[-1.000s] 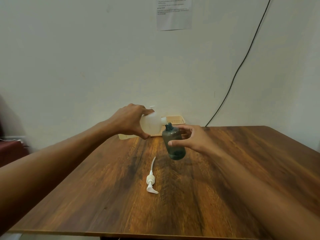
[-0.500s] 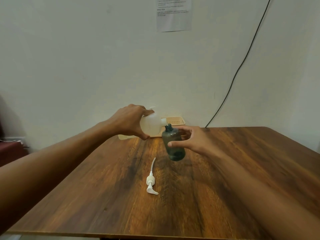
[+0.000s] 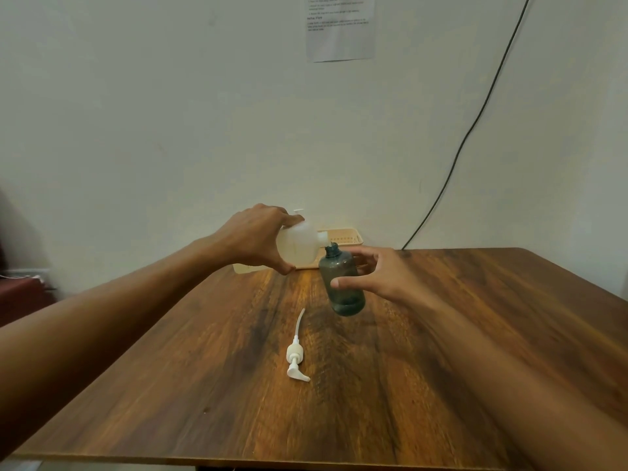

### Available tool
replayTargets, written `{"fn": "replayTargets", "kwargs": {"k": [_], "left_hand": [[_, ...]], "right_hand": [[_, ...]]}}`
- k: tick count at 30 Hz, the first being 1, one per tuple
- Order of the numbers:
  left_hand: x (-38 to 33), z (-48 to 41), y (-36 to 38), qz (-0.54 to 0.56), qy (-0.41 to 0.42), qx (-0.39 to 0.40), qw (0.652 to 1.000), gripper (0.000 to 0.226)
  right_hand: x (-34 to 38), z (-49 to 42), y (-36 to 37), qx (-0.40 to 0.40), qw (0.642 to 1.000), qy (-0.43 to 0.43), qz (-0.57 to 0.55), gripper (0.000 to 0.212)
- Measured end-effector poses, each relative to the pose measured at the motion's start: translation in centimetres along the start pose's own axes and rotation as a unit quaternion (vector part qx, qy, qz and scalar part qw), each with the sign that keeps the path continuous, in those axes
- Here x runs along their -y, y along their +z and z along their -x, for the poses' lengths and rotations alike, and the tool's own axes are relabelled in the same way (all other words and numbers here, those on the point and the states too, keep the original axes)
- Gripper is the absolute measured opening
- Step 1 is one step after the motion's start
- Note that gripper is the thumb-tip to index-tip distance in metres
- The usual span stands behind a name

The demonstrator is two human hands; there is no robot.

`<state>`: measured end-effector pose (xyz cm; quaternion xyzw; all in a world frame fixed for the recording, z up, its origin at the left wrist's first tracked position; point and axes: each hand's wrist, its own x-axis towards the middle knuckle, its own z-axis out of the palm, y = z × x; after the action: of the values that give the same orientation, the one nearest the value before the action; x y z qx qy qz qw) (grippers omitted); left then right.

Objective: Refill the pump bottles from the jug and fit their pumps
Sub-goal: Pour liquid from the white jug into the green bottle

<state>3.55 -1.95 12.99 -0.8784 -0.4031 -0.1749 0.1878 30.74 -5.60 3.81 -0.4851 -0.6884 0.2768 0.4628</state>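
My left hand [image 3: 253,241] grips a translucent white jug [image 3: 299,248], tipped on its side with its spout just over the open neck of a dark green pump bottle [image 3: 341,283]. My right hand [image 3: 384,273] holds that bottle by its side, thumb in front and fingers behind, tilted and lifted a little above the wooden table [image 3: 441,351]. A white pump [image 3: 295,356] with its long tube lies flat on the table, nearer to me than the bottle and apart from both hands.
A beige slotted basket [image 3: 343,237] stands at the table's far edge by the wall, with another pale container [image 3: 244,268] to its left behind the jug. A black cable [image 3: 475,124] runs down the wall. A paper sheet [image 3: 339,27] hangs above.
Both hands keep their hold. The jug and bottle stay almost in place, spout at the bottle's neck.
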Motion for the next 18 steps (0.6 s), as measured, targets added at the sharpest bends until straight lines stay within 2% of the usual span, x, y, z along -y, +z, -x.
{"fn": "replayTargets", "kwargs": {"k": [7, 14, 18], "left_hand": [[-0.01, 0.03, 0.15, 0.000, -0.002, -0.001, 1.000, 0.096], [-0.03, -0.04, 0.30, -0.004, 0.000, -0.003, 1.000, 0.095], [-0.01, -0.12, 0.17, -0.007, 0.003, -0.003, 1.000, 0.095]], "right_hand": [[-0.26, -0.01, 0.04, -0.002, 1.000, -0.008, 0.002, 0.078], [0.07, 0.29, 0.11, -0.002, 1.000, 0.000, 0.008, 0.070], [0.04, 0.17, 0.03, -0.005, 1.000, 0.002, 0.002, 0.077]]}}
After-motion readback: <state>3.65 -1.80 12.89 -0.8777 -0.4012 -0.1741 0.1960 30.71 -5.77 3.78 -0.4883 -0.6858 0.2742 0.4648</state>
